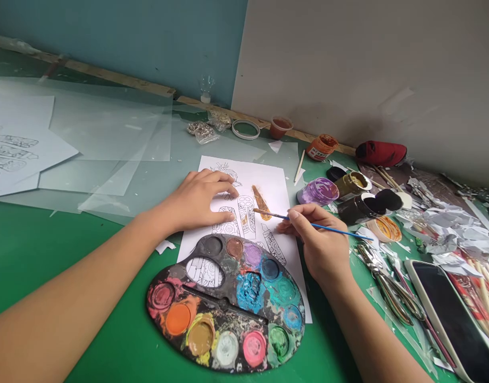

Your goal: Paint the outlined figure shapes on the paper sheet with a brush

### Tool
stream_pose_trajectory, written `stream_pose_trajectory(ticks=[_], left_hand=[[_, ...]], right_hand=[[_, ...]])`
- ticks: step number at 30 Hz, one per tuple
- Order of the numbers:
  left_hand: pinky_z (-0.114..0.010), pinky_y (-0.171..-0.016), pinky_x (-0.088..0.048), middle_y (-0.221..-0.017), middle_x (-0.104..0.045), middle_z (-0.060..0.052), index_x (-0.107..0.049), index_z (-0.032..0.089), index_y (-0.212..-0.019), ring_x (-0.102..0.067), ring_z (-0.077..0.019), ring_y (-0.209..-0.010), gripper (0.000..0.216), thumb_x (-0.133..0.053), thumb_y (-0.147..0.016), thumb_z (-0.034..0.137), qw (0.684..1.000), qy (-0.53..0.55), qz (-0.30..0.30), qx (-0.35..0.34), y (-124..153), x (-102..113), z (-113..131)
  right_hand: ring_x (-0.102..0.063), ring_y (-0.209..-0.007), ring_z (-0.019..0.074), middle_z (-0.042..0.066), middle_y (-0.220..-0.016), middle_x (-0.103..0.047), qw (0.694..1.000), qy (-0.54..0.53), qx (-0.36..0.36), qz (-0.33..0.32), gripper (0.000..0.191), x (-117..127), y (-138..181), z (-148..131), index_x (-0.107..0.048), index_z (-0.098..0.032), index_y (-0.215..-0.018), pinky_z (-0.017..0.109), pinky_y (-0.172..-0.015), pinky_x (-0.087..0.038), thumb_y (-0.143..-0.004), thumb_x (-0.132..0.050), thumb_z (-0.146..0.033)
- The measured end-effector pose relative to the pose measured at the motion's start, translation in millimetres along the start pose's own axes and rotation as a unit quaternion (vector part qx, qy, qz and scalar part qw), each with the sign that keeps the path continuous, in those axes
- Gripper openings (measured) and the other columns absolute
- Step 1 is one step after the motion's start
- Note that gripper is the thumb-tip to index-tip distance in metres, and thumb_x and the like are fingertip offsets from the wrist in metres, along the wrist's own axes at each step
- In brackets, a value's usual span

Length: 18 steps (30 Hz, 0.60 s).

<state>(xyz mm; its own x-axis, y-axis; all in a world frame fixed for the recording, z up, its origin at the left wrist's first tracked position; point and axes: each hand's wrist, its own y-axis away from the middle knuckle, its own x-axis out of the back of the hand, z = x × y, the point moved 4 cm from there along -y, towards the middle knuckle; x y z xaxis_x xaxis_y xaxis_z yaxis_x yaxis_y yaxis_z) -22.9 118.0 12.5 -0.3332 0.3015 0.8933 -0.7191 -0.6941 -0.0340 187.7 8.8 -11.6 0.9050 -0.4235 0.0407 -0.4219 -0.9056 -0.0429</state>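
Note:
A white sheet (276,183) printed with black outline patterns lies on the green table. My left hand (200,199) rests flat on its left part, fingers spread. My right hand (318,239) pinches a thin blue paintbrush (332,229); its brown-loaded tip touches the sheet beside a long brown-painted shape (261,202). A black oval palette (228,303) with several wells of colour lies on the sheet's near end, just below both hands.
Open paint jars stand right of the sheet: purple (318,191), gold (353,184), black (354,208), orange (322,147). A phone (452,314), pliers (382,279), sticks and paper scraps crowd the right. Clear plastic sheets (108,138) and printed papers (16,143) cover the left.

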Motion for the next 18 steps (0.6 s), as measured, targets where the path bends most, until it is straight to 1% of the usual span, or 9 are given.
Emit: stream_pose_trajectory(ticks=[3, 6, 12, 18], left_hand=[[-0.051, -0.109, -0.033, -0.142, -0.059, -0.004, -0.069, 0.028, -0.11, -0.05, -0.0328, -0.13, 0.039, -0.07, -0.076, 0.048, 1.0, -0.002, 0.0, 0.0, -0.1, -0.2, -0.4], [-0.051, -0.109, -0.033, -0.142, -0.059, -0.004, -0.069, 0.028, -0.11, -0.05, -0.0327, -0.13, 0.04, -0.07, -0.076, 0.048, 1.0, -0.005, -0.001, -0.001, -0.2, -0.3, -0.4], [-0.052, -0.108, -0.034, -0.142, -0.058, -0.004, -0.069, 0.028, -0.11, -0.05, -0.0334, -0.13, 0.04, -0.069, -0.076, 0.049, 1.0, -0.005, -0.005, 0.001, -0.7, 0.1, 0.2], [-0.052, -0.109, -0.033, -0.142, -0.058, -0.004, -0.069, 0.027, -0.111, -0.049, -0.0331, -0.13, 0.04, -0.069, -0.076, 0.048, 1.0, -0.008, -0.004, 0.003, -0.5, 0.3, 0.0]], right_hand=[[-0.068, -0.054, 0.0161, 0.001, -0.059, -0.072, 1.0, -0.006, -0.009, 0.012, 0.018, 0.2, 0.1, -1.0, -0.071, -0.02, -0.071, 0.028, -0.057, -0.057, -0.071, -0.08, -0.035], [-0.067, -0.054, 0.0142, 0.001, -0.059, -0.072, 1.0, 0.008, -0.014, 0.02, 0.019, -0.5, -0.4, -0.5, -0.072, -0.02, -0.07, 0.025, -0.057, -0.055, -0.069, -0.083, -0.035], [-0.064, -0.052, 0.0121, 0.0, -0.057, -0.07, 0.999, 0.044, -0.008, 0.016, 0.02, -2.8, -1.5, -0.9, -0.072, -0.019, -0.07, 0.024, -0.056, -0.052, -0.07, -0.082, -0.037], [-0.063, -0.051, 0.0128, 0.001, -0.055, -0.069, 0.998, 0.067, 0.0, 0.011, 0.019, -3.5, -0.3, -5.5, -0.071, -0.019, -0.067, 0.025, -0.055, -0.051, -0.07, -0.08, -0.036]])
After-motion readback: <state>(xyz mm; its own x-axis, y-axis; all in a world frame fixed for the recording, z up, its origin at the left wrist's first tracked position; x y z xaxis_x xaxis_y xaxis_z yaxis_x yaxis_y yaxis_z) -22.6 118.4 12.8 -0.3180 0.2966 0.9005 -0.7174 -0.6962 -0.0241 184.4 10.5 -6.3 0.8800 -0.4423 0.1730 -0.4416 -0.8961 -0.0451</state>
